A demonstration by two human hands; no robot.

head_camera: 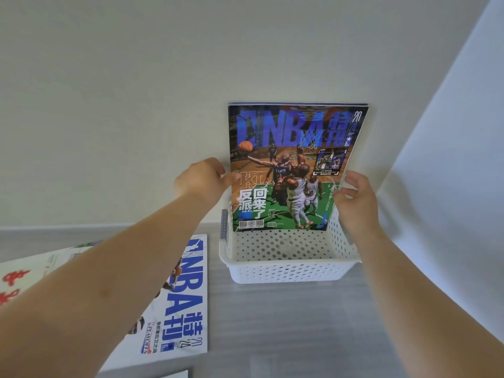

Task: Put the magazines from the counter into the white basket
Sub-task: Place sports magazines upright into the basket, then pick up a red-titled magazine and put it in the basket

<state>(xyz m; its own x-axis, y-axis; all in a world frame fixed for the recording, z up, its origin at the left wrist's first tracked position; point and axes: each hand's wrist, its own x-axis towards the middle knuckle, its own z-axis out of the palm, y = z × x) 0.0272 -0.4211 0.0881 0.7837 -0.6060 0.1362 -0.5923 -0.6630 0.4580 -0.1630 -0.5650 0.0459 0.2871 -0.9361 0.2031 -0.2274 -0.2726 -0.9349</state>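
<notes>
Glossy basketball magazine [296,167] upright in white perforated plastic basket [286,271], leaning against wall. Left hand [203,181] pinches its left edge, right hand [357,199] grips right edge. White-covered magazine [185,296] flat on grey counter [286,323].

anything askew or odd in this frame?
Slightly. The magazine stands upright in the white basket, most of it rising above the rim and against the wall, with the left hand and right hand at its edges. No damage or spills.
</notes>
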